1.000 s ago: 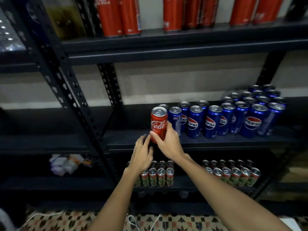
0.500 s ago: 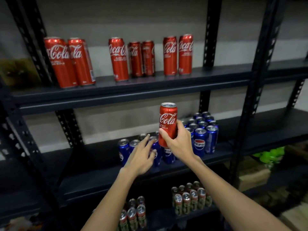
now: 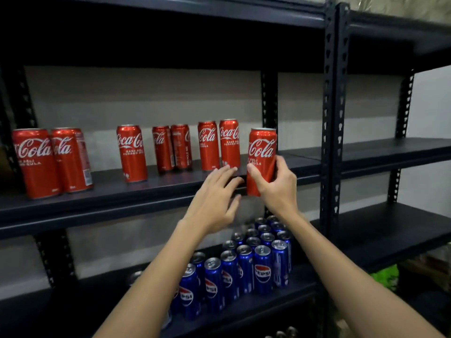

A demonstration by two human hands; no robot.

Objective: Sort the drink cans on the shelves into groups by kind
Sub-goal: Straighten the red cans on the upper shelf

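My right hand point(image 3: 275, 185) grips a tall red Coca-Cola can point(image 3: 262, 148) upright, in front of the edge of the upper shelf point(image 3: 146, 191). Just left of it, my left hand point(image 3: 214, 198) reaches up with fingers spread and holds nothing; its fingertips lie at the shelf's front edge. Several more red Coca-Cola cans point(image 3: 131, 152) stand in a loose row along that shelf. On the shelf below, a tight block of blue Pepsi cans point(image 3: 262, 272) stands, partly hidden by my forearms.
Black perforated uprights point(image 3: 333, 118) divide the rack just right of the held can. The shelves point(image 3: 390, 152) to the right of the uprights carry nothing visible. Something green point(image 3: 385, 276) lies low at the right. Tops of small cans point(image 3: 285, 332) show at the bottom.
My right hand has lifted the red can from the Pepsi shelf level up to the upper shelf's edge. My left hand rose alongside it, and the view tilted upward.
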